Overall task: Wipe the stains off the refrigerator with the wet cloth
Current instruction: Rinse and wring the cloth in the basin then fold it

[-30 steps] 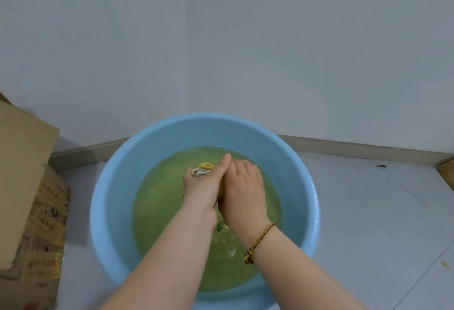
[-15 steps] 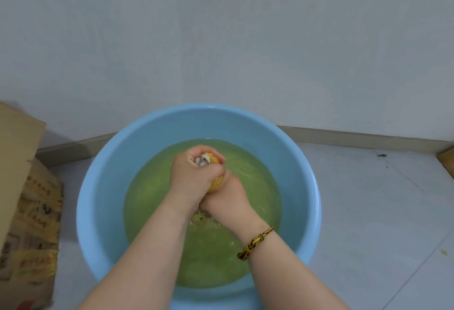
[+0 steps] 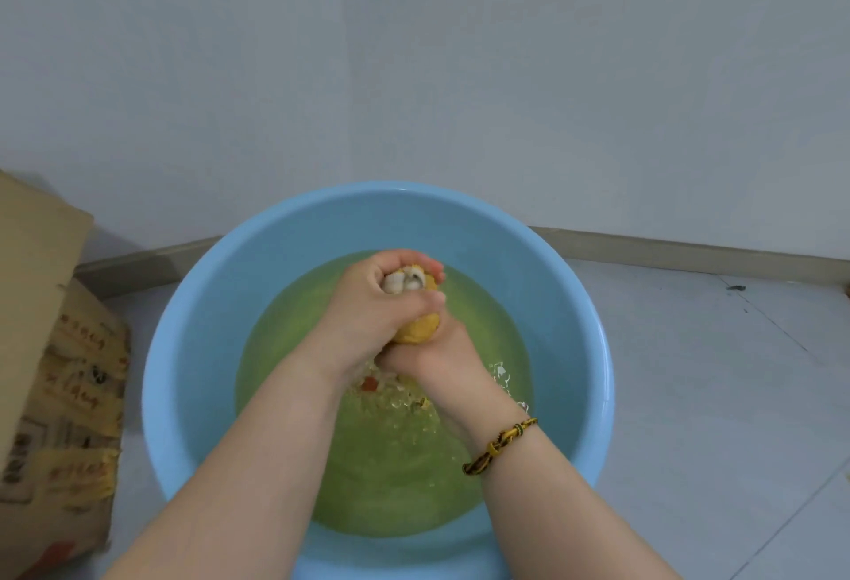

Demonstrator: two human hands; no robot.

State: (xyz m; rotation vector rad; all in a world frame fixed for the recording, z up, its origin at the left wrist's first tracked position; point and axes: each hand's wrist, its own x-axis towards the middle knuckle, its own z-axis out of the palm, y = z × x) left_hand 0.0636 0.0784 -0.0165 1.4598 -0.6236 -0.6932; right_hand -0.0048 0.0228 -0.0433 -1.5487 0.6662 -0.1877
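Head view, looking down into a round light-blue basin [image 3: 184,349] standing on a pale tiled floor [image 3: 713,395] against a grey-white wall [image 3: 460,73]. The basin holds greenish-yellow water [image 3: 391,487], its surface broken by ripples and drops directly beneath the hands. The cloth [image 3: 418,332], yellow with a whitish end showing at the top, is bunched into a tight roll and held above the water near the middle of the basin. The left hand [image 3: 368,308] grasps the upper part of the roll, its fingers [image 3: 416,261] clenched over the top and the thumb pressed across the front. The right hand [image 3: 432,356] grips the lower part from beneath and is partly hidden behind the left; its fingers are wrapped round the cloth, and the two hands touch. A braided yellow-and-black bracelet [image 3: 499,446] circles the right wrist. A cardboard box [image 3: 60,395] with printed characters stands on the floor just beside the basin, at the left edge. A baseboard [image 3: 690,253] runs along the foot of the wall behind the basin.
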